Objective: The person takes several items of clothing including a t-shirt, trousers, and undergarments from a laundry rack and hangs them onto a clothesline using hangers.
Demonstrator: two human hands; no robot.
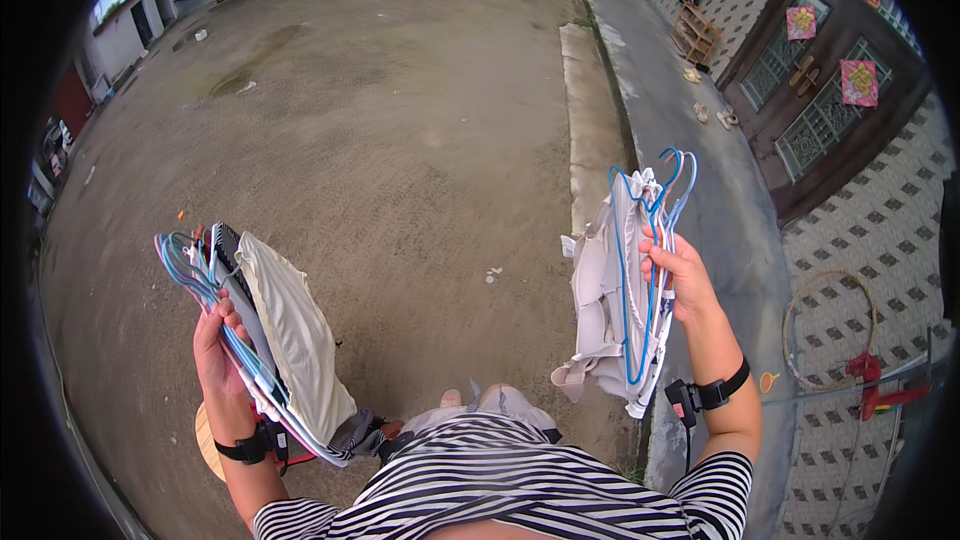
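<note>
My left hand (218,345) grips a bunch of several thin hangers (185,270), blue, pink and white, with a cream garment (295,335) and a dark one hanging from them at the lower left. My right hand (680,275) holds up a few blue hangers (660,190) by their necks. A pale beige garment (605,310) with white trim dangles from them, hooks pointing upward. Both wrists wear black straps. Below, I see my black-and-white striped shirt (500,485).
I stand on a wide concrete yard (400,140). A raised concrete step (690,160) runs along the right, beside a tiled wall (870,260) and a dark wooden door (820,90). Shoes (715,115) lie by the door. A hoop (830,325) leans on the wall.
</note>
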